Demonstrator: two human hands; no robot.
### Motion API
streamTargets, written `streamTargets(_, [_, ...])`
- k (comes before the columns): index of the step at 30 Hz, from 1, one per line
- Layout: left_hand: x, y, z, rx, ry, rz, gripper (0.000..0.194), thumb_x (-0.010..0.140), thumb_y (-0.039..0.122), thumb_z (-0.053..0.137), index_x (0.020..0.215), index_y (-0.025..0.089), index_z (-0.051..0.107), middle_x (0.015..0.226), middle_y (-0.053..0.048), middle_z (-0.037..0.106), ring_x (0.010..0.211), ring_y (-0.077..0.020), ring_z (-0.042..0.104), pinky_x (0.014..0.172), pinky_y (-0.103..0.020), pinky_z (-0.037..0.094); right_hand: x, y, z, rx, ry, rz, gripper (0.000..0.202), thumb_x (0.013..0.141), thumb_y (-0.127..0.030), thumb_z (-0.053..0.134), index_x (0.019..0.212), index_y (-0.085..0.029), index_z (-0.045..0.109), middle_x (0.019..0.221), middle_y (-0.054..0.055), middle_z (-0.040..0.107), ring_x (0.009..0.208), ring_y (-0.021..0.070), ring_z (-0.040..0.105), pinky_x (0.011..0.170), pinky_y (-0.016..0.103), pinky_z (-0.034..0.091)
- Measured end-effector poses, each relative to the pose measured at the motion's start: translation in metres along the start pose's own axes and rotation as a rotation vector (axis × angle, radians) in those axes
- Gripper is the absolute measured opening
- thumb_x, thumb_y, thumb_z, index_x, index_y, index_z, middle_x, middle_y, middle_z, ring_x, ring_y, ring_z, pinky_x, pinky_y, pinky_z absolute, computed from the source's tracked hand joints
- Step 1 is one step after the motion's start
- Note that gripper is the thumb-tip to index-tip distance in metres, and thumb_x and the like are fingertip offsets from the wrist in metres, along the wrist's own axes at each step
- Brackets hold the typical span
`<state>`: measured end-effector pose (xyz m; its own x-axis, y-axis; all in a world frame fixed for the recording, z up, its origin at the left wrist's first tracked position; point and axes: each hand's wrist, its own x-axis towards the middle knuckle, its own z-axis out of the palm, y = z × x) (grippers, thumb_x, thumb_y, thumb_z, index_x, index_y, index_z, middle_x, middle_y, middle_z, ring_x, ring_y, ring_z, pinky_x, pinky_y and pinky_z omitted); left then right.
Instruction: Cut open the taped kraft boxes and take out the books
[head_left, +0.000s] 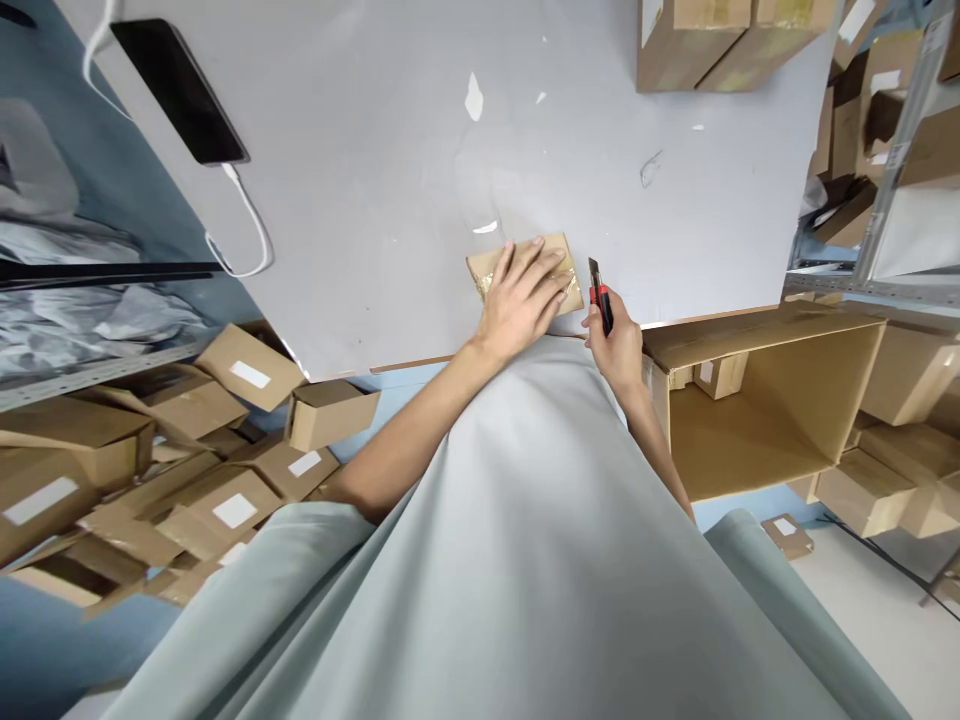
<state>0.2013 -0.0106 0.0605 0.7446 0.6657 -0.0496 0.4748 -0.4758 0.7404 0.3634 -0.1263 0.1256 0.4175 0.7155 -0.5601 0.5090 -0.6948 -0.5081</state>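
A small flat cardboard box [556,246] with shiny clear tape on it lies near the front edge of the table [360,200]. Across its top rests my left hand [521,295], fingers stretched out and lying flat, covering much of the box. Just right of the box, my right hand [616,345] is closed around a red and black box cutter [601,300]. The cutter's dark blade points up and away from me, apart from the box. My palm hides the lower part of its handle.
A phone [180,90] with a white cable [262,235] lies at the table's left. Two taped cartons [697,45] stand at the back right. A large open carton [757,430] sits by the right front corner, and piled boxes [217,490] fill the floor at left.
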Motion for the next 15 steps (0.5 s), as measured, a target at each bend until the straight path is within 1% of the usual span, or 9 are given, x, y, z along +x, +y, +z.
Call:
streamTargets(3, [-0.002, -0.009, 0.006, 0.027, -0.003, -0.024, 0.057, 0.118, 0.068, 0.033, 0.136, 0.035, 0.076, 0.166, 0.003, 0.068, 0.173, -0.0297, 0.040, 0.150, -0.065, 0.015, -0.002, -0.006, -0.007, -0.070, -0.041, -0.051, 0.060, 0.119, -0.044, 0.034, 0.173, -0.024, 0.050, 0.128, 0.011, 0.087, 0.113, 0.0282, 0.084, 0.106, 0.043, 0.062])
streamTargets(5, [-0.003, -0.011, 0.007, 0.035, -0.001, -0.038, 0.057, 0.117, 0.069, 0.034, 0.137, 0.035, 0.075, 0.166, 0.004, 0.068, 0.174, -0.0299, 0.040, 0.150, -0.064, 0.014, -0.002, -0.012, -0.009, -0.126, -0.057, -0.075, 0.061, 0.119, -0.042, 0.033, 0.176, -0.023, 0.048, 0.135, 0.012, 0.085, 0.119, 0.0295, 0.083, 0.109, 0.044, 0.062])
streamTargets(7, [-0.003, -0.011, 0.006, 0.039, -0.005, -0.039, 0.054, 0.118, 0.067, 0.036, 0.139, 0.035, 0.075, 0.168, 0.004, 0.066, 0.173, -0.0295, 0.041, 0.150, -0.064, 0.013, -0.001, -0.016, -0.008, -0.194, -0.063, -0.080, 0.062, 0.120, -0.042, 0.033, 0.178, -0.023, 0.046, 0.139, 0.012, 0.084, 0.122, 0.0312, 0.082, 0.108, 0.046, 0.062])
streamTargets(11, [-0.002, -0.009, 0.005, 0.008, -0.008, -0.042, 0.045, 0.117, 0.060, 0.042, 0.137, 0.037, 0.076, 0.170, 0.004, 0.065, 0.173, -0.0290, 0.041, 0.151, -0.063, 0.013, 0.003, -0.022, -0.004, -0.330, -0.072, -0.050, 0.067, 0.120, -0.049, 0.036, 0.181, -0.021, 0.040, 0.144, 0.017, 0.081, 0.123, 0.0357, 0.081, 0.106, 0.049, 0.063])
streamTargets(15, [-0.001, -0.008, 0.004, -0.116, 0.031, -0.023, 0.032, 0.113, 0.053, 0.056, 0.135, 0.044, 0.078, 0.165, 0.002, 0.068, 0.172, -0.0317, 0.044, 0.150, -0.065, 0.016, 0.001, -0.031, -0.003, -0.366, -0.075, -0.011, 0.068, 0.120, -0.048, 0.031, 0.183, -0.022, 0.034, 0.139, 0.018, 0.082, 0.123, 0.0376, 0.080, 0.107, 0.053, 0.062])
